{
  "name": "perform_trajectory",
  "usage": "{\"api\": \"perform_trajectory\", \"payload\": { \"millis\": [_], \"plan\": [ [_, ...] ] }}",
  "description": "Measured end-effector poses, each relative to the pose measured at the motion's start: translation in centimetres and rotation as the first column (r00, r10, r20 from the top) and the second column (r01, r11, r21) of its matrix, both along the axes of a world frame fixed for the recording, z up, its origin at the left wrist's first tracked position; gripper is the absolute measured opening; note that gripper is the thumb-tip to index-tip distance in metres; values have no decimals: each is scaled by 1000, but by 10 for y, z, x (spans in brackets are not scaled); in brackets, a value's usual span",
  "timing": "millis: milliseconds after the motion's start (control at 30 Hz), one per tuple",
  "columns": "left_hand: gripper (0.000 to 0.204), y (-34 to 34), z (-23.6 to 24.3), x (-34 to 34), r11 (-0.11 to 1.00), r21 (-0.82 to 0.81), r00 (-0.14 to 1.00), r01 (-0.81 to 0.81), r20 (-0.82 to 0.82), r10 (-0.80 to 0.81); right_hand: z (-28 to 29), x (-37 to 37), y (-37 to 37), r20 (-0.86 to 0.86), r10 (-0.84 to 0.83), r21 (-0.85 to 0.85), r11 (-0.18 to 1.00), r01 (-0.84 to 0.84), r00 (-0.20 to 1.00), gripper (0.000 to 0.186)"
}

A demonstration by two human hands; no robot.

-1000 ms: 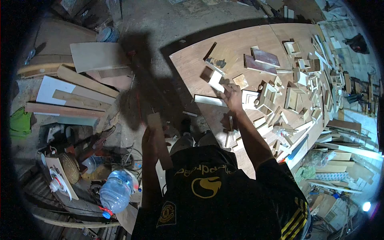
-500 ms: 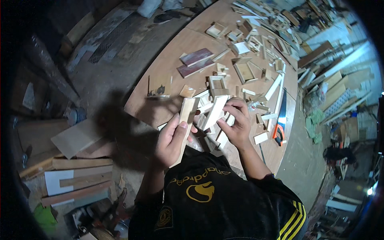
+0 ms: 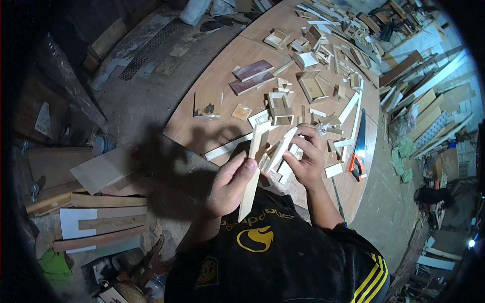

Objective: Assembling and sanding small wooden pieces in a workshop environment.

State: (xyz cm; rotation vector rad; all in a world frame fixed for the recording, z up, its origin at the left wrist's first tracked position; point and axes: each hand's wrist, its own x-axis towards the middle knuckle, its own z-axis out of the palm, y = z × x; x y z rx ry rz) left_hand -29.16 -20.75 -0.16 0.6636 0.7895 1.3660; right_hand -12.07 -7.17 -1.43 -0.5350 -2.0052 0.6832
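Note:
My left hand (image 3: 231, 184) is closed around a long pale wooden strip (image 3: 248, 198), which stands nearly upright with its thumb pressed on the near face. To its right, my right hand (image 3: 307, 157) grips a shorter pale wooden piece (image 3: 281, 149) between thumb and fingers, tilted to the right at the top. The two pieces are close together above the near end of the table, and I cannot tell whether they touch lower down. Behind them lie a small wooden box frame (image 3: 279, 102) and several loose strips, partly hidden by my hands.
The brown table (image 3: 207, 81) bears two dark red boards (image 3: 253, 70), an open wooden tray (image 3: 312, 87), a square wood piece (image 3: 241, 112) and many offcuts. A handsaw with an orange handle (image 3: 356, 166) lies along the right edge. Stacked boards (image 3: 103, 222) stand on the left.
The long strip in my left hand has turned and moved slightly right. The piece in my right hand has rotated so its narrow edge shows more. The whole view has shifted a little.

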Motion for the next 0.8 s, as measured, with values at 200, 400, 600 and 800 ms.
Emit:
{"api": "perform_trajectory", "payload": {
  "millis": [200,400,600,800],
  "plan": [
    [41,-10,-6,4,981,144,980,-128,-134,147,-6,-8,-5,18,69,13,998,-69,997,34],
    [38,-21,-17,4,972,6,950,-234,212,228,-7,-11,-10,74,133,38,990,-136,988,34],
    [45,-17,-15,5,880,168,892,-445,2,451,-7,-4,-18,15,37,-67,997,-36,999,35],
    [57,-15,-10,16,696,432,309,-574,-673,673,-3,13,-26,106,-74,-102,991,85,992,35]
  ]
}}
